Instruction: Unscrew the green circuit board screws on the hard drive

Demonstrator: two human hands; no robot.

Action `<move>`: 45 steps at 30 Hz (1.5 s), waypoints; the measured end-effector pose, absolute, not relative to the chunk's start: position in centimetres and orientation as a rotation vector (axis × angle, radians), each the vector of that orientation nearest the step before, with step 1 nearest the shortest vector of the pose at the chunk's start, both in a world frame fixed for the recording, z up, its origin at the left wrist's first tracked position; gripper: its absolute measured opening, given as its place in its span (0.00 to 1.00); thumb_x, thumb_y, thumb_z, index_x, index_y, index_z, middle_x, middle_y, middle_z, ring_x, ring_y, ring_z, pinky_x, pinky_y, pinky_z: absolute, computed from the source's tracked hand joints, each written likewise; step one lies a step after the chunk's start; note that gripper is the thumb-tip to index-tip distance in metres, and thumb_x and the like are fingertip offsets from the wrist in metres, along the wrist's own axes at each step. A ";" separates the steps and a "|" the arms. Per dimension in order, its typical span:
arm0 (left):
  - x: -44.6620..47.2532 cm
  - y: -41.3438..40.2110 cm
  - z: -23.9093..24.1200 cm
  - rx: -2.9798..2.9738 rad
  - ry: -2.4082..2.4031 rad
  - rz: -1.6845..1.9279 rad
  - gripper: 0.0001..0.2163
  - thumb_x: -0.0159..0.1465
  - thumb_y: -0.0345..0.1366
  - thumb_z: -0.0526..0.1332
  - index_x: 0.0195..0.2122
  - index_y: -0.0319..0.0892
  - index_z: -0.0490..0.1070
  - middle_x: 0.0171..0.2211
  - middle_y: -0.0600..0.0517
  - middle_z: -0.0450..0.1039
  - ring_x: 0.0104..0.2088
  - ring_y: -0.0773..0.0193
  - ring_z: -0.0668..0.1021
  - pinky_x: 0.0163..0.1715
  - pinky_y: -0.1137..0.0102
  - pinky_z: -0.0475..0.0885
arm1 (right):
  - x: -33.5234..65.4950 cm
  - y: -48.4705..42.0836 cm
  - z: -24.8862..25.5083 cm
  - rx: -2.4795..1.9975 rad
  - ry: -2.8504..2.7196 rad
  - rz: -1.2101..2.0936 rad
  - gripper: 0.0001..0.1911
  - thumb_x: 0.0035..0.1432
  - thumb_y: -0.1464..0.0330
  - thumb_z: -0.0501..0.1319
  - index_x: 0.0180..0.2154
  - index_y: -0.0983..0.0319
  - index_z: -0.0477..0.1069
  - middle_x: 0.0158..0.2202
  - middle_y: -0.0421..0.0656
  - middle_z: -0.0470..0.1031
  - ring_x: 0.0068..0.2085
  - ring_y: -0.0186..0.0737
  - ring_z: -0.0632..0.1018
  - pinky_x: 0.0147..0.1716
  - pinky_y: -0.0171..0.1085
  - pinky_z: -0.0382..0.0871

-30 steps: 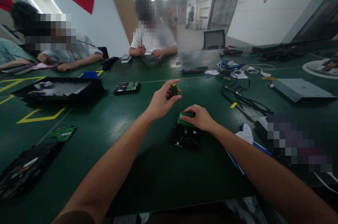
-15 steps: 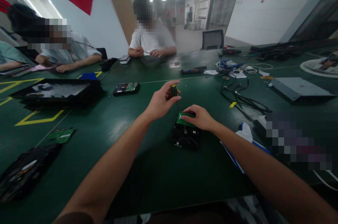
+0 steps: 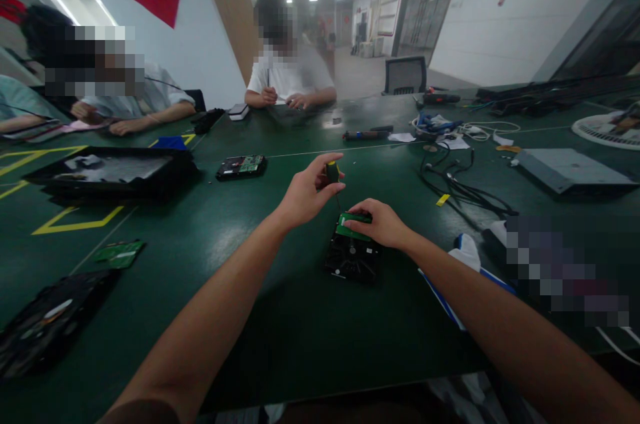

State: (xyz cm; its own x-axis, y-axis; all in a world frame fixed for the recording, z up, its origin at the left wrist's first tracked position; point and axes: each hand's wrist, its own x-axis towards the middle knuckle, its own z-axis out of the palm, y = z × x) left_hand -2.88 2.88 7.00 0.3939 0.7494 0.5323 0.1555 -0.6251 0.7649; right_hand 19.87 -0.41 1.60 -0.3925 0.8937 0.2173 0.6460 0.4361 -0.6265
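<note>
A black hard drive [image 3: 351, 259] lies on the green table [image 3: 310, 331] in front of me, its green circuit board [image 3: 354, 223] at the far end. My left hand [image 3: 306, 193] is closed round the yellow and black handle of a small screwdriver [image 3: 332, 173], whose thin shaft points down at the board. My right hand [image 3: 383, 224] rests on the circuit board with its fingers pressed flat against it, steadying the drive.
A second hard drive [image 3: 241, 166] lies further back, a black tray [image 3: 107, 173] at left, a loose green board [image 3: 120, 253] and a dark device [image 3: 47, 321] near left. Tangled cables [image 3: 453, 184] and a grey box [image 3: 567, 171] sit at right. Two people sit across the table.
Nearly nothing differs: my left hand with the screwdriver shifts very slightly over the board, and my right hand stays on it.
</note>
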 end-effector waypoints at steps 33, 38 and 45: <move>-2.8 2.9 6.9 2.036 0.765 1.218 0.28 0.65 0.30 0.67 0.65 0.48 0.64 0.48 0.47 0.80 0.46 0.57 0.83 0.52 0.57 0.80 | 19.8 -0.3 1.5 -1.295 -2.186 0.593 0.18 0.62 0.54 0.68 0.46 0.58 0.80 0.42 0.45 0.79 0.42 0.43 0.77 0.41 0.41 0.69; -2.8 2.9 6.7 2.035 0.766 1.213 0.27 0.65 0.31 0.67 0.65 0.47 0.64 0.48 0.46 0.80 0.46 0.57 0.83 0.52 0.57 0.80 | 19.9 -0.3 1.6 -1.300 -2.187 0.601 0.18 0.62 0.54 0.68 0.47 0.59 0.80 0.42 0.46 0.79 0.42 0.44 0.77 0.41 0.41 0.69; -2.8 2.9 6.8 2.055 0.786 1.209 0.27 0.65 0.31 0.68 0.64 0.47 0.65 0.48 0.47 0.80 0.47 0.58 0.83 0.51 0.59 0.79 | 19.9 -0.3 1.4 -1.275 -2.190 0.593 0.18 0.62 0.54 0.67 0.47 0.58 0.80 0.43 0.45 0.79 0.43 0.43 0.78 0.43 0.41 0.70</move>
State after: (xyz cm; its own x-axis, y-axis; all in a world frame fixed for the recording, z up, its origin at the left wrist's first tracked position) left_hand -2.77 2.86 6.75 0.4036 0.7473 0.5280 0.1788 -0.6303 0.7555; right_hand 19.85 -0.27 1.39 -0.4121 0.8830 0.2248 0.6489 0.4576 -0.6078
